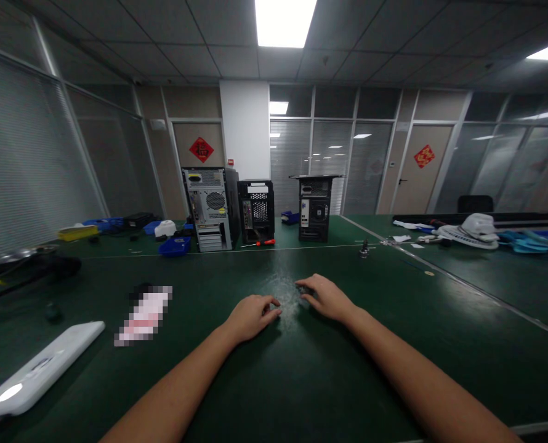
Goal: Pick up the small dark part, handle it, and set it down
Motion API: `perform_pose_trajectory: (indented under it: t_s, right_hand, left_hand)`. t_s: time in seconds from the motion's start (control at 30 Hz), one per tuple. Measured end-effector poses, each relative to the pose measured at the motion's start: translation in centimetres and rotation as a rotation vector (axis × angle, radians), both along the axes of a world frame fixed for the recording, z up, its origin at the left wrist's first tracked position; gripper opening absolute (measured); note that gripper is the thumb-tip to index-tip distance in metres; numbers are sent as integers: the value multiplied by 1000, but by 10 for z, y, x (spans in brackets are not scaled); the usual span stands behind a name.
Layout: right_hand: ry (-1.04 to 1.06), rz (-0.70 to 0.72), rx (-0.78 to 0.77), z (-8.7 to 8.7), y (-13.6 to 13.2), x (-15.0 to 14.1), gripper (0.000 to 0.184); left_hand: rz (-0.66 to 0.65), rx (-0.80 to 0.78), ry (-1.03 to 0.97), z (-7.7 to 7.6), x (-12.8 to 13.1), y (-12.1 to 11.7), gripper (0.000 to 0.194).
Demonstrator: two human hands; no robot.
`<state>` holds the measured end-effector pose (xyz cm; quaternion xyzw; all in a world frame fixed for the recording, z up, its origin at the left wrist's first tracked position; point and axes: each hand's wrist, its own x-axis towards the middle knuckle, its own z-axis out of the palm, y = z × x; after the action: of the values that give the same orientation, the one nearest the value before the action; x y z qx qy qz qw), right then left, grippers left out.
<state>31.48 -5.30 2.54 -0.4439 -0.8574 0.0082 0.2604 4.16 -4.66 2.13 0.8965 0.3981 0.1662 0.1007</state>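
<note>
A: Head view, centre: what is the state of each grip?
B: Left grip: fingers curled towards the thumb, a slight gap between the tips, nothing held. Right grip: fingers loosely bent, thumb apart, likewise without a load. Both lie low over the green counter; whether they touch it cannot be told.

A: And the things nearest ahead?
B: Three computer cases, upright at the far part of the counter: a tall case with a grey back, a smaller black case just beside it, and a second black case standing apart to the right, beyond the right grip. A red-handled tool lies at the foot of the smaller one; a small dark metallic item sits farther right.

A: Which step does this represent?
B: By judgement, an interval between grasps: no case is in contact with either grip.

A: What would a move to a case call for?
B: Presumably a forward reach, both grips opened wider, with one flat on each side wall; the cases look rigid and too bulky for fingertips alone.
</note>
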Motion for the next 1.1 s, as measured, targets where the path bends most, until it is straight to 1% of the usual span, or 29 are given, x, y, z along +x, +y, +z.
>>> perform_pose_trajectory:
  t_s: [0.1,0.23,0.33,0.47,0.53,0.63,0.7,0.77,0.87,0.97,1.1]
  right_hand:
    - [-60,105,-21,-2,-10,-27,47]
    - [-71,171,-34,-4,-16,-41,51]
    - [-50,177,-31,-3,-17,-43,50]
    - [-35,196,-19,-3,-16,-42,49]
    - [-38,196,-21,-4,-14,-39,49]
    - [5,112,-48,-7,-9,-32,48]
    - [75,32,-81,-8,-8,-28,45]
    - [146,-3,-113,-8,-8,-28,43]
    - [203,46,-161,-7,-11,-35,45]
    - [181,123,-212,-7,-14,-42,46]
    - [173,183,-264,-6,-15,-44,47]
  left_hand:
    - [4,8,1,0,2,-2,32]
    - [4,31,11,-2,3,-2,29]
    - [13,38,-18,-2,3,-2,27]
    - [-21,42,-58,-1,4,-3,24]
    - [-19,54,-54,-1,4,-2,23]
    - [5,56,-32,-3,4,0,21]
    - [3,48,-15,-5,3,1,21]
    - [-7,41,-5,-7,3,3,22]
    - [-31,38,3,-8,3,3,24]
    - [-49,45,34,-7,4,4,26]
    - [-63,53,76,-5,5,4,28]
